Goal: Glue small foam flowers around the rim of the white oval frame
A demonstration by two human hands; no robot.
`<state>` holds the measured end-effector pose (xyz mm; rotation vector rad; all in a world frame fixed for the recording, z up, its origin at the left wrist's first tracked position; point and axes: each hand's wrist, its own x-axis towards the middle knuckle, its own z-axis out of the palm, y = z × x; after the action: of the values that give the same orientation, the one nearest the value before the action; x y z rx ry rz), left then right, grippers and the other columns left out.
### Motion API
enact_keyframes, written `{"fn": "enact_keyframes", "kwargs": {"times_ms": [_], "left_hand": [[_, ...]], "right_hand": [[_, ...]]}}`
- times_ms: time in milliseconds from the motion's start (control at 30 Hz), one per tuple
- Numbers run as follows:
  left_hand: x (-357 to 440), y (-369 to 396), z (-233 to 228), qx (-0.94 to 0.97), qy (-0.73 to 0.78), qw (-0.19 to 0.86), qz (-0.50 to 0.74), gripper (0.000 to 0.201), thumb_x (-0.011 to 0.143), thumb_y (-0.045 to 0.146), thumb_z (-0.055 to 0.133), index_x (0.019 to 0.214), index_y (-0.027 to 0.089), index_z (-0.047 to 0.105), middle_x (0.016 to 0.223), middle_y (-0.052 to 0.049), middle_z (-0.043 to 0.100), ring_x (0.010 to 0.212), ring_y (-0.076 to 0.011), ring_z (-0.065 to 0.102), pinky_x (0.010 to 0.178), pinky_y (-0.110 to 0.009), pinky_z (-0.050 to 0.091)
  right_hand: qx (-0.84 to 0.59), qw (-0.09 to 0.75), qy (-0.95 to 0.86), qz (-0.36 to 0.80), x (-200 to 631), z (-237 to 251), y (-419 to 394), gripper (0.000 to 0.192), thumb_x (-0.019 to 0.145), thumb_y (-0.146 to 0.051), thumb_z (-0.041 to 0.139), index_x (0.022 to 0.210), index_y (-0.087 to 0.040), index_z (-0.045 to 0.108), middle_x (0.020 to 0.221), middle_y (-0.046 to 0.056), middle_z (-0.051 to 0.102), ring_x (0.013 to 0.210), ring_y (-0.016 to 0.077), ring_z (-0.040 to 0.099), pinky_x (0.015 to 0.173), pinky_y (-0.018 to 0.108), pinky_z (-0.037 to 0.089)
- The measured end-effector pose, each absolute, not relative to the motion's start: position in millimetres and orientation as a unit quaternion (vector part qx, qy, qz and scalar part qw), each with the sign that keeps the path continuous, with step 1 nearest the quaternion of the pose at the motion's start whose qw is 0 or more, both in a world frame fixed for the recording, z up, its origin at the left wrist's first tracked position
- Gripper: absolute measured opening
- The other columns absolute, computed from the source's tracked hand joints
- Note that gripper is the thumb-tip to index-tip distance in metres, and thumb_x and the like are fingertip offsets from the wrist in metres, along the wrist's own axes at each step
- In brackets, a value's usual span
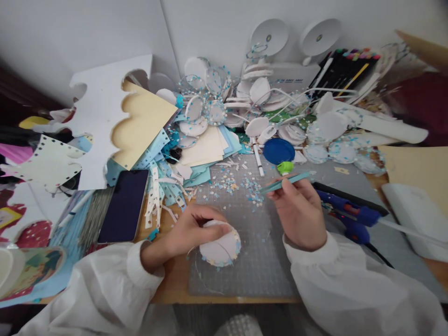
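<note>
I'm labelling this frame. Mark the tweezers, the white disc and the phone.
tweezers (285, 182), head view, middle of the teal shaft, held by the right hand (301, 212)
white disc (221, 245), head view, its face, under the left hand (191, 231)
phone (123, 205), head view, dark screen

I count one phone (123, 205), one blue lid (279, 150), one glue gun (352, 219), two white round lamps (269, 37), one cutting mat (252, 252)
</note>
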<state>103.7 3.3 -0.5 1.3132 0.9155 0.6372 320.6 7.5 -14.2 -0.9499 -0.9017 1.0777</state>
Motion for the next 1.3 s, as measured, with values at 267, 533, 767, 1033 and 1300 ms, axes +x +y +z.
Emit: {"fn": "enact_keyframes", "kwargs": {"times_ms": [267,533,767,1033,1300], "left_hand": [[109,2,3,0.574,0.439,0.635,0.273,0.03,0.081,0.038,0.065,0.071,0.011,0.07,0.068,-0.005,0.065,0.061,-0.0119,0.055,0.053,-0.019,0.042],[108,2,3,0.625,0.422,0.604,0.258,0.052,0.089,0.051,0.048,0.052,0.015,0.042,0.054,0.003,0.04,0.053,-0.0081,0.037,0.05,-0.021,0.032],[106,-4,1,0.637,0.4,0.619,0.226,0.045,0.095,0.044,0.04,0.059,0.017,0.035,0.058,0.004,0.034,0.053,-0.0082,0.034,0.05,-0.021,0.029],[106,-7,-1,0.911,0.249,0.296,0.145,0.035,0.098,0.026,0.033,0.07,0.015,0.052,0.068,-0.002,0.052,0.062,-0.0139,0.047,0.059,-0.028,0.034],[106,-9,-10,0.923,0.309,0.156,0.17,0.029,0.098,0.032,0.039,0.09,0.016,0.062,0.077,-0.004,0.062,0.069,-0.0172,0.057,0.059,-0.028,0.04]], "right_hand": [[-0.471,0.667,-0.397,0.42,318,-23,11,0.005,0.083,-0.028,0.066,0.085,-0.025,0.063,0.08,0.001,0.064,0.07,0.0158,0.062,0.063,0.032,0.054],[-0.493,0.643,-0.448,0.378,316,-28,13,0.01,0.078,-0.028,0.071,0.085,-0.024,0.066,0.082,0.003,0.069,0.072,0.0179,0.065,0.065,0.034,0.055],[-0.496,0.641,-0.458,0.366,310,-23,12,0.013,0.074,-0.023,0.074,0.082,-0.022,0.064,0.081,0.002,0.069,0.075,0.0174,0.066,0.068,0.033,0.055],[-0.474,0.581,-0.593,0.293,314,-26,11,0.012,0.076,-0.017,0.072,0.076,-0.022,0.06,0.08,0.003,0.07,0.082,0.0203,0.07,0.076,0.036,0.056],[-0.487,0.517,-0.65,0.27,311,-27,9,0.009,0.078,-0.016,0.068,0.077,-0.022,0.062,0.084,0.005,0.073,0.082,0.0193,0.071,0.075,0.032,0.057]]}}
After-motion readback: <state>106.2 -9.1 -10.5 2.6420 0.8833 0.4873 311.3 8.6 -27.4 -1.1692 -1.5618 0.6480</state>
